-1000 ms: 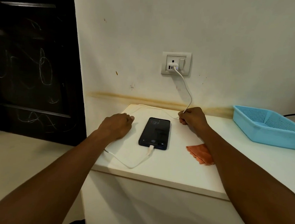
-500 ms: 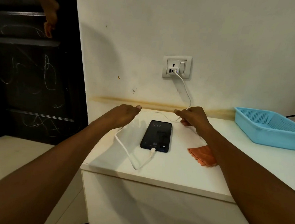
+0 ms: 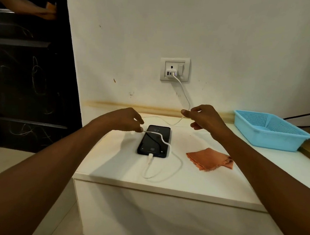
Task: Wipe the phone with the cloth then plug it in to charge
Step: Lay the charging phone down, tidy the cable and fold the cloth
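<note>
Two bare hands hovering over flat black phone [image 3: 154, 141]: left hand [image 3: 124, 119] pinching thin white charging cable [image 3: 173, 156] just above phone, right hand [image 3: 204, 117] loosely apart behind phone. Lying right of phone, folded orange cloth [image 3: 209, 159].

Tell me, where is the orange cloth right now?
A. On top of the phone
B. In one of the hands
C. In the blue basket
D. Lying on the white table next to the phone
D. The orange cloth lies flat on the white table, to the right of the phone; neither hand touches it.
</note>
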### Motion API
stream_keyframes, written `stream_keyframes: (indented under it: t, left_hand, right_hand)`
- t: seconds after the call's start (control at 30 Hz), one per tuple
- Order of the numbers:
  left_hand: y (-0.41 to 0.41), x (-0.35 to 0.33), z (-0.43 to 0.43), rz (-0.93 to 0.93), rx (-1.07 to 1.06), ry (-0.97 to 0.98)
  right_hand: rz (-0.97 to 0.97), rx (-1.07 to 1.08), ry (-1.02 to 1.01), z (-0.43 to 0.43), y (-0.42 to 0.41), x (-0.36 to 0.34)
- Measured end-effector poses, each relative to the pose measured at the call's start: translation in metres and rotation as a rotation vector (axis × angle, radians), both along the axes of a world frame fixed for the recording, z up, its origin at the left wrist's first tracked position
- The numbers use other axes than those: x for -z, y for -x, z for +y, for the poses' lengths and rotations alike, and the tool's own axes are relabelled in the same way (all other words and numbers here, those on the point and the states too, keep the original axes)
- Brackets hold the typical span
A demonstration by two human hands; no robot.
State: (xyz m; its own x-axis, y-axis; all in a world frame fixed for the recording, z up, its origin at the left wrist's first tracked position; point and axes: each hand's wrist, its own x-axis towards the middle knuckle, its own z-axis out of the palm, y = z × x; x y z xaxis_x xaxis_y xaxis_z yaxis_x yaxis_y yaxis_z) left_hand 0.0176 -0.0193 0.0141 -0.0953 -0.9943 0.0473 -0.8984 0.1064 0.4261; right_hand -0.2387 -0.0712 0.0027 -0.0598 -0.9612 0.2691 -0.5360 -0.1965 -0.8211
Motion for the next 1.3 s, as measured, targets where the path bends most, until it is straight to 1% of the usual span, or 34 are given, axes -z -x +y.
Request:
stream_keyframes:
  t: [0.2, 0.3, 0.4, 0.47, 0.63, 0.7, 0.77, 0.87, 0.93, 1.0, 1.1, 1.23, 1.27, 1.3]
  left_hand:
    - [-0.002, 0.003, 0.002, -0.012, -0.033, 0.047]
    - [-0.004, 0.003, 0.001, -0.007, -0.036, 0.073]
    - [-0.004, 0.004, -0.002, 0.003, -0.027, 0.103]
    - [-0.004, 0.004, -0.005, 0.01, 0.006, 0.108]
    - [0.001, 0.009, -0.01, 0.011, 0.148, 0.088]
    - [0.006, 0.013, -0.012, -0.037, 0.194, 0.093]
    - [0.01, 0.015, -0.015, -0.083, 0.217, 0.121]
    - [0.01, 0.018, -0.017, -0.118, 0.227, 0.137]
    - [0.009, 0.021, -0.018, -0.114, 0.238, 0.144]
    - [0.006, 0.022, -0.017, -0.099, 0.237, 0.153]
    - [0.0, 0.023, -0.018, -0.081, 0.234, 0.168]
    - [-0.005, 0.021, -0.014, -0.009, 0.235, 0.188]
    - [-0.007, 0.02, -0.013, 0.009, 0.231, 0.195]
    - [-0.009, 0.018, -0.012, 0.013, 0.237, 0.204]
  right_hand:
    - [0.05, -0.038, -0.009, 0.01, 0.004, 0.006]
    - [0.168, -0.079, -0.041, 0.019, 0.008, 0.005]
    - [0.37, -0.192, -0.122, 0.036, 0.017, -0.001]
    - [0.49, -0.264, -0.142, 0.047, 0.024, -0.004]
    - [0.537, -0.371, -0.154, 0.071, 0.032, -0.011]
    - [0.573, -0.382, -0.173, 0.085, 0.026, -0.016]
    - [0.653, -0.375, -0.199, 0.101, 0.014, -0.016]
    - [0.704, -0.441, -0.238, 0.124, -0.01, -0.012]
    - [0.681, -0.469, -0.262, 0.134, -0.02, -0.008]
    - [0.603, -0.481, -0.266, 0.137, -0.025, -0.005]
    - [0.366, -0.508, -0.267, 0.137, -0.028, -0.01]
    - [0.011, -0.666, -0.224, 0.135, -0.037, -0.023]
    - [-0.017, -0.716, -0.191, 0.137, -0.042, -0.024]
    - [0.014, -0.759, -0.156, 0.138, -0.049, -0.023]
